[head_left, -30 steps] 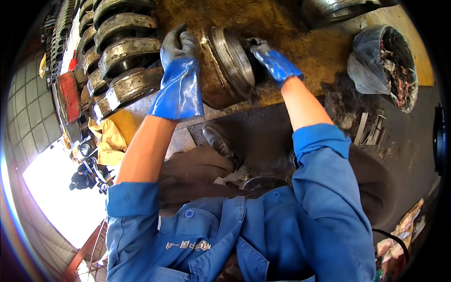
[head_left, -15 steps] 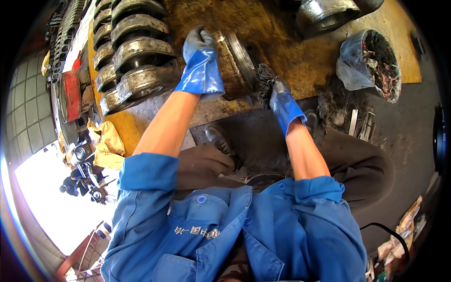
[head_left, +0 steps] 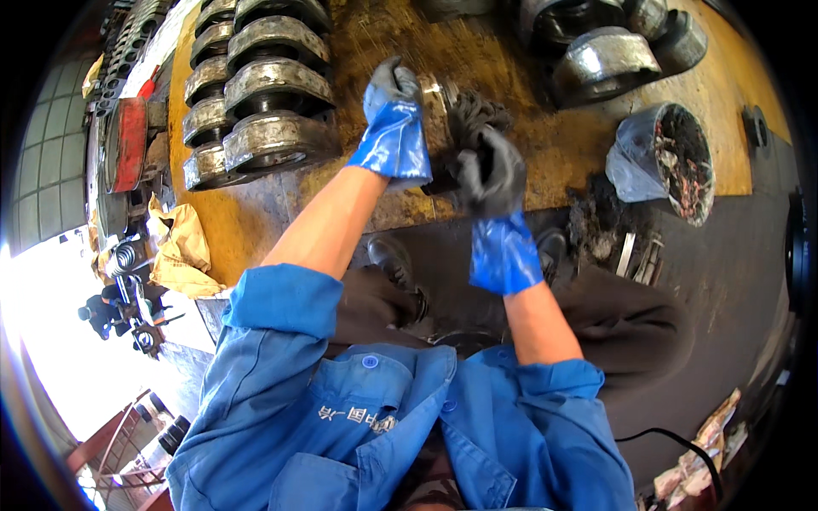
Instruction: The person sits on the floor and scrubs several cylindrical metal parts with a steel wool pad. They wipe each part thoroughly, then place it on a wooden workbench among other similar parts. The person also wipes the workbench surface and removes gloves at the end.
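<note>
Your left hand [head_left: 394, 83]: half curled at the near-left side of the metal ring [head_left: 435, 111], firmness of hold can't be told | your right hand [head_left: 494, 173]: fingers bent around a dark wad [head_left: 479, 113] | metal ring: between your hands

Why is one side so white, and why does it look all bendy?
In the head view, glare turns the bright opening at left white; the fisheye head view bends the panelled wall and darkens the corners; also in the head view, the left glove shines, while the right glove looks slightly blurry.
</note>
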Demonstrator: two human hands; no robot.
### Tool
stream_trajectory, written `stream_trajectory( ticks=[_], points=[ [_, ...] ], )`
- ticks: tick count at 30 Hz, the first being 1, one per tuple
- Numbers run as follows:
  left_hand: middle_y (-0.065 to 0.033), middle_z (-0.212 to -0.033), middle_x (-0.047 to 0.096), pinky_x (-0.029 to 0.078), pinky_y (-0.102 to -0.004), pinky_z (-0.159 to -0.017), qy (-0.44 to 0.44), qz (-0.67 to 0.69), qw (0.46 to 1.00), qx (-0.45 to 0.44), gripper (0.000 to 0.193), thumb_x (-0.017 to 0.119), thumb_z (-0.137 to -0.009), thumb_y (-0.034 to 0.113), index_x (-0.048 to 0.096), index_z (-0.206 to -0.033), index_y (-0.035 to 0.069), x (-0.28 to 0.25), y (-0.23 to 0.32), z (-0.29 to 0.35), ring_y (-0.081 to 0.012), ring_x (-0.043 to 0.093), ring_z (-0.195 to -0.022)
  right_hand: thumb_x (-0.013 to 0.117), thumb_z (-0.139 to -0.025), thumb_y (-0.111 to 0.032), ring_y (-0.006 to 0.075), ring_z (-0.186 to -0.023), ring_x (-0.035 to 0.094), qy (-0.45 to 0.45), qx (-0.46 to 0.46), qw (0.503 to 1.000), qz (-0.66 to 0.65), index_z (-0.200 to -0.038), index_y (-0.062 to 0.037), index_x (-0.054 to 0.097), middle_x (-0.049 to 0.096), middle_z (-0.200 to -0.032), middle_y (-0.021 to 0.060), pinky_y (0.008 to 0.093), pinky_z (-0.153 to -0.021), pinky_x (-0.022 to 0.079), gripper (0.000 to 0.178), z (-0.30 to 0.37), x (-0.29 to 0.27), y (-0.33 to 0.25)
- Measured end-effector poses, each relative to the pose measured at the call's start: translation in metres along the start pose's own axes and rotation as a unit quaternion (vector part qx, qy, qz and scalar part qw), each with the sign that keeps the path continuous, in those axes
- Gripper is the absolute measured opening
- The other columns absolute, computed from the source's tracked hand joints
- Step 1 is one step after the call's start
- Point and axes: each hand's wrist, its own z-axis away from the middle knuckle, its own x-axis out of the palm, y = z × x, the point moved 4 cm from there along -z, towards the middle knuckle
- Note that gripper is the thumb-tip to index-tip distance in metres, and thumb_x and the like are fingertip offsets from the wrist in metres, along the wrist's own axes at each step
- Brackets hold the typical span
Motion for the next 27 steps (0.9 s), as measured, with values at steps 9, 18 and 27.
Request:
stream_trajectory(
  ticks=[9, 18, 27],
  points=[
    [0.0033, -0.070, 0.048, 0.037, -0.0202, -0.047, -0.004, 0.096, 0.991, -0.092, 0.010, 0.057, -0.100, 0.009, 0.054, -0.091, 0.007, 0.000, -0.016, 0.000, -0.0050, 0.043, -0.053, 0.059, -0.097, -0.031, 0.0411, -0.121, 0.059, -0.046, -0.203, 0.971, 0.115, -0.130, -0.0052, 0.060, 0.066, -0.126, 0.0155, 0.0492, -0.108, 0.044, 0.042, -0.079, 0.048, 0.040],
    [-0.0028, -0.076, 0.061, 0.046, -0.0204, -0.059, -0.035, -0.055, 0.990, 0.127, 0.014, 0.060, -0.098, 0.010, 0.069, -0.102, -0.001, -0.023, -0.027, -0.006, -0.0069, 0.056, -0.065, 0.057, -0.099, -0.026, 0.0312, -0.102, 0.067, -0.338, -0.056, 0.923, 0.176, -0.122, -0.0025, 0.066, 0.071, -0.109, 0.0142, 0.0403, -0.089, 0.052, 0.034, -0.191, 0.132, 0.094],
    [-0.0158, -0.082, 0.064, 0.048, -0.0398, -0.066, 0.112, -0.466, 0.838, 0.260, 0.016, 0.056, -0.098, 0.018, 0.062, -0.108, 0.009, -0.022, -0.016, -0.002, -0.0311, 0.061, -0.074, 0.057, -0.095, -0.011, 0.0263, -0.085, 0.072, -0.233, -0.137, 0.959, 0.083, -0.117, -0.0004, 0.069, 0.074, -0.097, 0.0178, 0.0338, -0.070, 0.058, 0.027, -0.146, 0.093, 0.030]
  ],
)
